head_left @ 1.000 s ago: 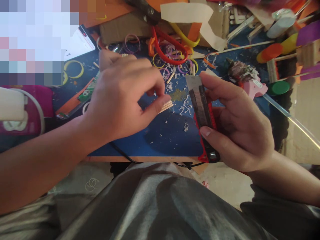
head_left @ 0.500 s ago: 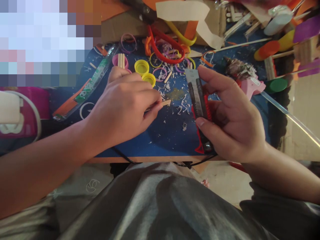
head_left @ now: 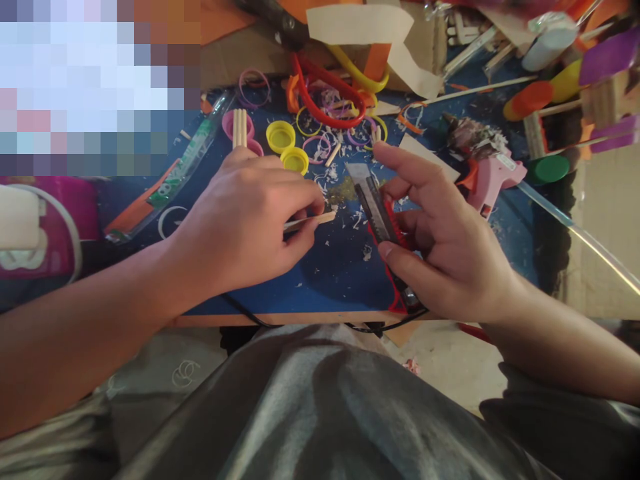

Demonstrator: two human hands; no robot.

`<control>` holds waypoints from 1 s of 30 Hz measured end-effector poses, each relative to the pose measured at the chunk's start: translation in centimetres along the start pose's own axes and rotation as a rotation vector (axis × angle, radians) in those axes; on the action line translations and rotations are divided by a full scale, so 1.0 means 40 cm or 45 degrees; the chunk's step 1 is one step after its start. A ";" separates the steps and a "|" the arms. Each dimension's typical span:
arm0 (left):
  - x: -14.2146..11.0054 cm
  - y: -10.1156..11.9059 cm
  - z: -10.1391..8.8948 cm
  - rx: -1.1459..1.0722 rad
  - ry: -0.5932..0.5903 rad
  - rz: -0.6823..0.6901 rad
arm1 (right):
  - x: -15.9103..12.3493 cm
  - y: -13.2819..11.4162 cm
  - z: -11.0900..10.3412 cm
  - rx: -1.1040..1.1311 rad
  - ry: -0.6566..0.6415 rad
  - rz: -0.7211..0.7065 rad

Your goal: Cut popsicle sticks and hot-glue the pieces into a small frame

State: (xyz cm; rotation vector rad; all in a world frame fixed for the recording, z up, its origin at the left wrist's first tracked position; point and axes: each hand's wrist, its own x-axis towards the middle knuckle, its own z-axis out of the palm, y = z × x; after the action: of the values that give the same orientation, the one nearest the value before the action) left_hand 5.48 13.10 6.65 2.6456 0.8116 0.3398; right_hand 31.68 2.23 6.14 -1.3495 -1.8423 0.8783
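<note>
Over the blue work surface (head_left: 320,280), my left hand (head_left: 250,207) is closed, pinching a thin wooden stick (head_left: 320,218) between thumb and forefinger. The stick's pale end points right; its other end is hidden in the hand. A bundle of several wooden sticks (head_left: 240,125) stands up just beyond the knuckles, and I cannot tell whether the hand touches it. My right hand (head_left: 445,233) is wrapped round a red and black utility knife (head_left: 381,217), its wide blade out and pointing up and left. Knife and stick are apart.
Yellow caps (head_left: 281,137) and white shavings lie beyond my hands. Red-handled scissors (head_left: 330,120) rest at the back. To the right is a pink glue gun (head_left: 495,177) with a clear glue stick (head_left: 565,220). A plastic-wrapped strip (head_left: 175,177) lies left. A black cable (head_left: 245,310) runs along the front edge.
The knife in my right hand has moved left and slightly down, its blade tilting further left toward the stick. My left hand is nearly still; the stick's tip has dropped slightly.
</note>
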 end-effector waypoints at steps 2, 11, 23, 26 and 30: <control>0.001 -0.003 -0.002 0.051 -0.004 0.004 | -0.003 0.001 0.000 0.084 -0.052 0.048; -0.001 -0.008 0.003 0.054 0.002 0.029 | -0.001 -0.007 0.022 0.334 -0.202 0.127; -0.003 -0.004 0.006 -0.008 -0.010 0.006 | 0.013 0.026 0.018 0.190 0.149 0.029; -0.004 -0.001 0.007 -0.054 -0.009 -0.015 | 0.011 0.010 0.022 0.267 0.028 0.044; -0.005 -0.001 0.007 -0.057 -0.036 -0.012 | 0.013 0.014 0.023 0.234 -0.028 -0.001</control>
State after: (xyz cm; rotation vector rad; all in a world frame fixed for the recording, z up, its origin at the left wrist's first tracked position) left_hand 5.39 12.97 6.37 2.5987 0.7983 0.3137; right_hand 31.07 2.74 5.24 -1.2293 -1.7319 1.0392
